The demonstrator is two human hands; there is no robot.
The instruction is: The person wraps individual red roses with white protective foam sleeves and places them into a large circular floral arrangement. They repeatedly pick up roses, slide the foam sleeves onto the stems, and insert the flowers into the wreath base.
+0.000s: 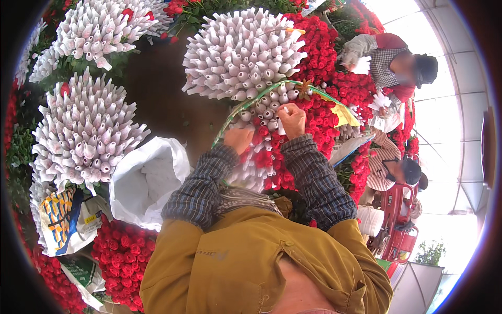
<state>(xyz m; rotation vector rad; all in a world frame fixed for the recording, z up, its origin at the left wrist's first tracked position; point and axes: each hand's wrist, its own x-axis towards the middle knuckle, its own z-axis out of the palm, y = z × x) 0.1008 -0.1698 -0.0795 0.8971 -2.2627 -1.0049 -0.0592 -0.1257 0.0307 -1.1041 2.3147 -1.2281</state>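
Observation:
Before me is a mass of red roses (319,125), many wearing white foam net sleeves (270,104). My right hand (292,119) is closed in a fist among them. White bits, which look like a foam net sleeve (281,128), show above and below that fist. Lower and to its left, my left hand (238,139) is at the edge of the roses with its fingers bent; whether it holds anything is hidden. A green twisted strap (255,98) arches over the blooms just beyond both hands.
A large heap of sleeved roses (243,51) stands ahead, another (84,137) at left. An open white sack (147,184) is by my left elbow, near bare red roses (123,259). Two people (396,64) work at right, near a red vehicle (394,219).

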